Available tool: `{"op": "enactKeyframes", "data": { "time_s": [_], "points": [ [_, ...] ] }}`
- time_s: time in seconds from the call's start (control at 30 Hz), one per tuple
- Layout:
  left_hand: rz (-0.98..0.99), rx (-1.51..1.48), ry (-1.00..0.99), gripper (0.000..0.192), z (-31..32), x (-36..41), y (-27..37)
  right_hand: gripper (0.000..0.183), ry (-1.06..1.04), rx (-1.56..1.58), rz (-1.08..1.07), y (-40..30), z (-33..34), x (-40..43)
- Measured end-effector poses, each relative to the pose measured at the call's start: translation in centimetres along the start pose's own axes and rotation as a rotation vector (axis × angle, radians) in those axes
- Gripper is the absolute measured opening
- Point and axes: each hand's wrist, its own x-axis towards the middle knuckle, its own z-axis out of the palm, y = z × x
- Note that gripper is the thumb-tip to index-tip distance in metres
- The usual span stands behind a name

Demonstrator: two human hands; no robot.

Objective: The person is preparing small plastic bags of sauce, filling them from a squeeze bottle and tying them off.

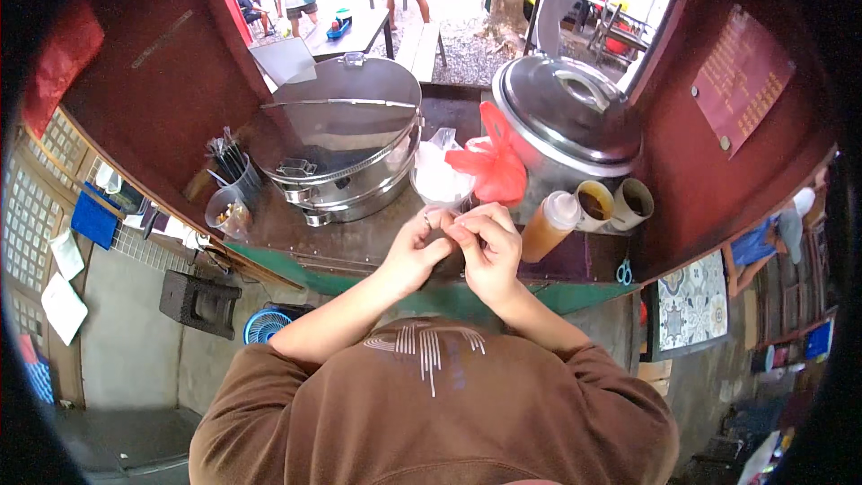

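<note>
My left hand (416, 252) and my right hand (493, 249) meet over the front of the dark counter (337, 246), thumbs and fingertips pinched close together. Anything thin or small between the fingertips is too hard to make out. Just beyond them is a knotted red plastic bag (502, 178). It leans beside a clear tub (438, 192) that holds white, filmy plastic. To the right of my right hand, a squeeze bottle (544, 232) of brown liquid tilts in the view, near two containers (592, 204) with dark contents.
A round steel vessel (377, 199) with its hinged lid raised stands left; a lidded steel pot (559, 155) stands right. Tubs of dark-wrapped utensils (246, 178) and small packets (229, 212) sit at far left. Blue-handled scissors (624, 273) hang at the right edge. People are outside.
</note>
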Motion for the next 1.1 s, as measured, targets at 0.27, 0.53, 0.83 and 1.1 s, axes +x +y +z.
{"op": "enactKeyframes", "data": {
  "time_s": [0.27, 0.53, 0.83, 1.1],
  "points": [
    [0.111, 0.545, 0.038, 0.019, -0.9, 0.1, 1.5, 0.008, 0.031, -0.122, 0.013, -0.3, 0.5, 0.4],
    [-0.214, -0.311, 0.136, 0.007, 0.3, -0.6, 0.2, 0.009, 0.059, -0.150, -0.017, -0.1, 0.9, -0.2],
    [-0.119, -0.079, 0.013, 0.015, 0.7, -0.9, 1.1, 0.010, 0.061, -0.088, -0.089, -0.7, 0.0, -0.3],
    [-0.212, -0.278, -0.015, 0.004, 1.0, -1.5, 1.6, 0.009, 0.063, -0.045, -0.053, -1.5, -0.3, -0.8]
  ]
}}
